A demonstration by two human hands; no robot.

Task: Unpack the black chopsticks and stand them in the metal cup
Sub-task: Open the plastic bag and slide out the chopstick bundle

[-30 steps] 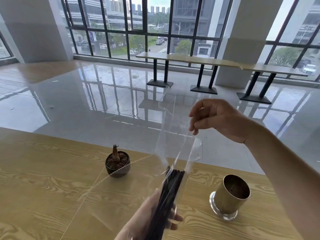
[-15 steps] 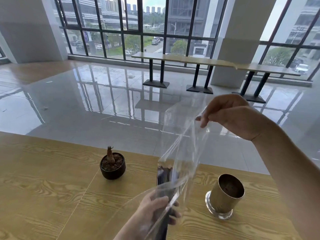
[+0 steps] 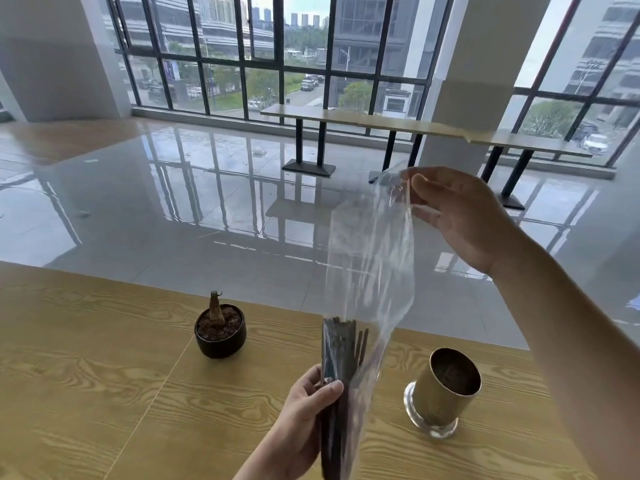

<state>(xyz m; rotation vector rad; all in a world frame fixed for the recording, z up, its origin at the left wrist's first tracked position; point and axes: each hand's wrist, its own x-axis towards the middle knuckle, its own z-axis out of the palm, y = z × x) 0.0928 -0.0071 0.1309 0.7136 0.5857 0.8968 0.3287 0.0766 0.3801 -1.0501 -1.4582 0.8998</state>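
A bundle of black chopsticks [image 3: 341, 355] stands upright inside a clear plastic bag [image 3: 372, 258]. My left hand [image 3: 304, 414] grips the lower part of the bundle through the plastic, low in the middle of the view. High up, my right hand [image 3: 460, 216] pinches the bag's open top edge and holds it stretched upward. The metal cup [image 3: 445, 393], brass-coloured with a shiny base, stands upright on the wooden table [image 3: 86, 375] to the right of the bundle, apart from both hands.
A small dark pot [image 3: 220, 332] with a stubby plant stands on the table left of the bundle. The table's far edge runs just behind it; glossy floor lies beyond. My right forearm crosses above the cup's right side.
The right hand has shifted right and lifted the bag's top, so the plastic now hangs straight. The chopstick tops show more plainly in the bag. The left hand keeps its grip.
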